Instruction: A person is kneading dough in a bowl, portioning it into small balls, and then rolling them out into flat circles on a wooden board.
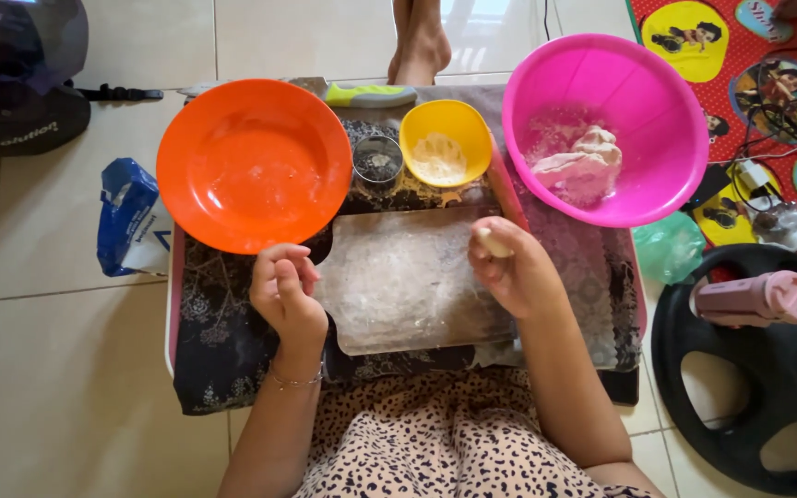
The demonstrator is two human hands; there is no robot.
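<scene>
While my left hand [286, 288] curls loosely empty beside the orange plate [253, 164], my right hand [512, 269] pinches a small dough ball [493, 243] over the floured plastic sheet [408, 281], keeping the pink bowl [661, 101] of dough [583, 166] within reach.

Small pale dough ball [493, 243] is sitting pinched in the right hand's fingertips. It's hovering over the floured clear sheet [398, 286].

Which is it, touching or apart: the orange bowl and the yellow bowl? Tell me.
Apart. The head view shows the orange bowl and the yellow bowl separated by a plain gap, with a small glass standing between them on the dark cloth.
</scene>
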